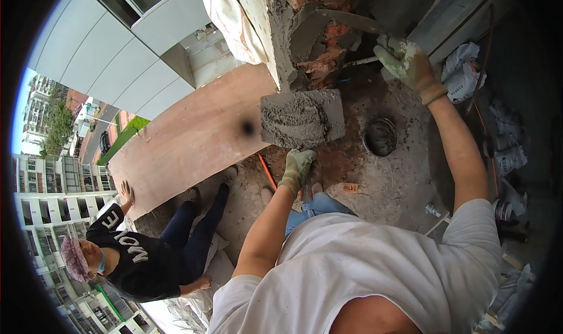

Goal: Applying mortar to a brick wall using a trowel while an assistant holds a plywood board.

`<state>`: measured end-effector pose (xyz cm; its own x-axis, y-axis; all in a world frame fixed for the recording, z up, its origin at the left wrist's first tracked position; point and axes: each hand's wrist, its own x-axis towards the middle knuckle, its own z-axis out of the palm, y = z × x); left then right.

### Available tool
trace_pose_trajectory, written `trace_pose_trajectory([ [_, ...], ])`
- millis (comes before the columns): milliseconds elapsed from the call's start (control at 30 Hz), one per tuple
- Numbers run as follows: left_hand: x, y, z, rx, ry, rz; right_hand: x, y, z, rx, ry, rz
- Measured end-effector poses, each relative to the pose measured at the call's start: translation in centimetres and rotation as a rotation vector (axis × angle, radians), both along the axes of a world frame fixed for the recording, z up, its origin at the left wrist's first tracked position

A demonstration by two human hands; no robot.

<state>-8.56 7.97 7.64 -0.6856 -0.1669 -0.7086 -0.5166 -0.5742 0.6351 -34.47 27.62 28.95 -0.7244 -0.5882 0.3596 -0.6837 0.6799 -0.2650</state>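
Note:
My left hand point(298, 165), in a light work glove, is closed beneath a plasterer's hawk point(335, 114) and holds it up level. A thick heap of wet grey mortar point(296, 120) covers most of the hawk. My right hand point(410, 67), gloved too, is raised at the upper right and closed on a trowel point(352, 21). Its long blade reaches left, against or just in front of the brick pillar point(328, 58). Grey mortar coats part of the pillar, with orange brick showing between patches. The trowel's handle is mostly hidden by my fingers.
A mortar bucket point(380, 137) stands on the floor to the right. A wooden board point(199, 134) slants along the open left edge, with street and buildings below. Another person point(141, 255) rests a hand on it. White sacks point(463, 73) lie at right; a brick piece point(350, 188) lies near my feet.

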Motion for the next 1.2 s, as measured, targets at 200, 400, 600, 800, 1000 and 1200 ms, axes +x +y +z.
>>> trace_pose_trajectory([
  [200, -0.8, -1.5, 1.0, -0.027, 0.079, 0.096, 11.8, -0.1, -10.8, -0.031, -0.032, 0.216],
  [400, 0.0, 0.0, 3.4, -0.200, 0.161, 0.012, 12.4, -1.6, -10.3, 0.183, 0.206, 0.290],
  [600, 1.5, 1.2, 1.6, -0.353, 0.204, -0.062, 15.6, -3.9, -11.1, -0.186, -0.230, 0.127],
  [800, -0.8, -2.9, 4.2, -0.200, 0.143, -0.063, 14.2, -2.8, -3.7, -0.224, -0.402, 0.065],
  [1000, -1.2, -6.8, 6.9, -0.354, 0.222, -0.264, 13.2, -2.6, -2.4, 0.177, 0.109, 0.302],
  [1200, 0.5, -14.0, 6.4, -1.050, 0.448, -0.686, 14.5, -7.8, -0.6, -0.040, 0.351, 0.162],
])
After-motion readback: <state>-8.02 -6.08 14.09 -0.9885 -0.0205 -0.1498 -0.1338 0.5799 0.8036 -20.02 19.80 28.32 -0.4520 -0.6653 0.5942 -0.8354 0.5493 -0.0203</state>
